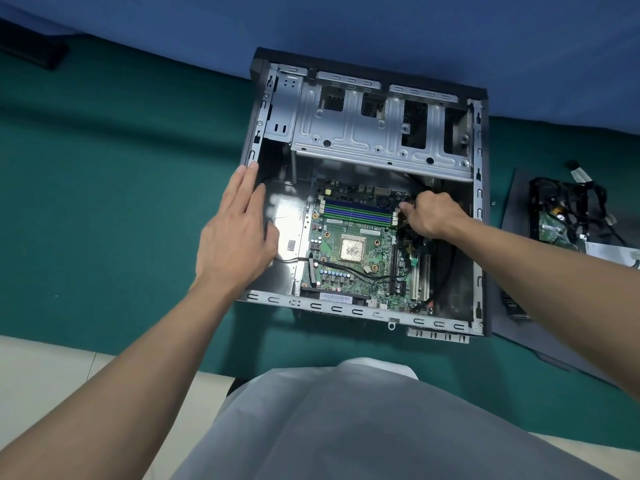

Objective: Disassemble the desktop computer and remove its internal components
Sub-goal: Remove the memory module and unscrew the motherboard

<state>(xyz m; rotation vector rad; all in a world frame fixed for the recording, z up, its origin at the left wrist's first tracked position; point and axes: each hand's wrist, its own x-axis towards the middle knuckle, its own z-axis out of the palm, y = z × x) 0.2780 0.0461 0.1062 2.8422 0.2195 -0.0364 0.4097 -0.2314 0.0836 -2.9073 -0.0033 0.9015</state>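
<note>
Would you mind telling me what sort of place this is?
Probably an electronics repair or teardown bench: an opened desktop case lies on a green table cover, removed parts and cables sit to its right, and a blue partition stands behind.

wear: pale grey garment (346, 427), softly creased | left hand (235, 233), right hand (433, 216): bare

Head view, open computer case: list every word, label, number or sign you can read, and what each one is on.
No text reads clearly.
Barcode sticker at the near edge of the case: characters too small.
White label on the motherboard, beside the memory slots: blurred.
White tag on the cable bundle right of the case: blurred.
</note>
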